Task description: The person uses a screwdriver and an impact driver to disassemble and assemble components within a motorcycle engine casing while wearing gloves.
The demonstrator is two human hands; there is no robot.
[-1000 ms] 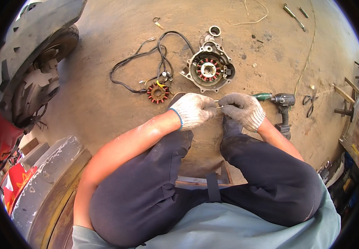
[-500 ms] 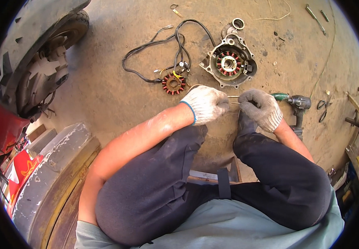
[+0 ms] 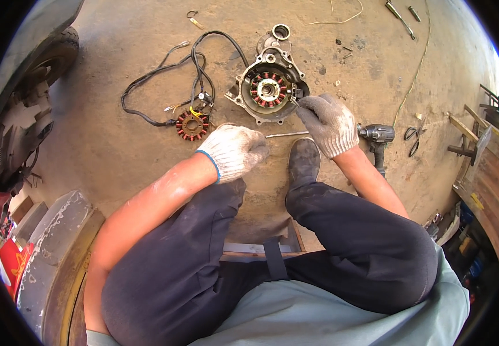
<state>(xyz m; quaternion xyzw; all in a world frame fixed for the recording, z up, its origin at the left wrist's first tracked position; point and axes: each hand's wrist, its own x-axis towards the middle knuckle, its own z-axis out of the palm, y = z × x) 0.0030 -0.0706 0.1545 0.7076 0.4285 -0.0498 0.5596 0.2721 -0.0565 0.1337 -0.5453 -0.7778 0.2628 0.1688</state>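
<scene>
My left hand (image 3: pixel 236 151), in a white knit glove, is closed with its fingers curled; what it may hold is hidden. Above my right knee, my right hand (image 3: pixel 327 124) in a greyer glove has thumb and fingers pressed together. A small shiny bit shows at its fingertips, too small to name, close to the lower right rim of a metal engine cover (image 3: pixel 246 109). Inside the cover sits a stator (image 3: pixel 268 90) with copper coils. A second stator (image 3: pixel 192 126), wired to a black cable (image 3: pixel 140 84), lies left of it. Between my hands a screwdriver (image 3: pixel 287 135) lies on the floor, its handle hidden.
A black power driver (image 3: pixel 378 134) and scissors (image 3: pixel 414 138) lie to the right. A ratchet wrench (image 3: pixel 400 19) is at the far right. A vehicle wheel (image 3: pixel 59 55) stands at the left, and wooden furniture (image 3: pixel 486 193) borders the right side.
The view has swung right, so the floor things sit further left. My hands have moved apart, and my right hand has gone forward to the engine cover's edge.
</scene>
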